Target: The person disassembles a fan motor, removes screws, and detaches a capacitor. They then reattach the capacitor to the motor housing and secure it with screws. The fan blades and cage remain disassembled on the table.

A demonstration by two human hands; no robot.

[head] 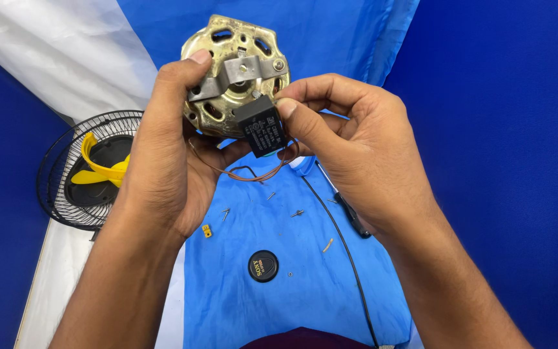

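Observation:
My left hand (pixel 163 155) grips a round brass-coloured fan motor (pixel 234 71) with a grey metal bracket across its face, held up in front of me. My right hand (pixel 356 148) pinches a small black box-shaped capacitor (pixel 261 126) against the motor's lower edge, thumb and forefinger on its top corner. Thin brown wires (pixel 247 173) loop from the capacitor down under my left palm.
On the blue cloth (pixel 305 291) below lie several small screws (pixel 297 213), a round black cap (pixel 263 265), a tiny yellow piece (pixel 206 231), a black screwdriver (pixel 350 213) and a black cable (pixel 350 258). A black wire fan guard (pixel 66 194) with a yellow blade (pixel 98 169) rests at the left.

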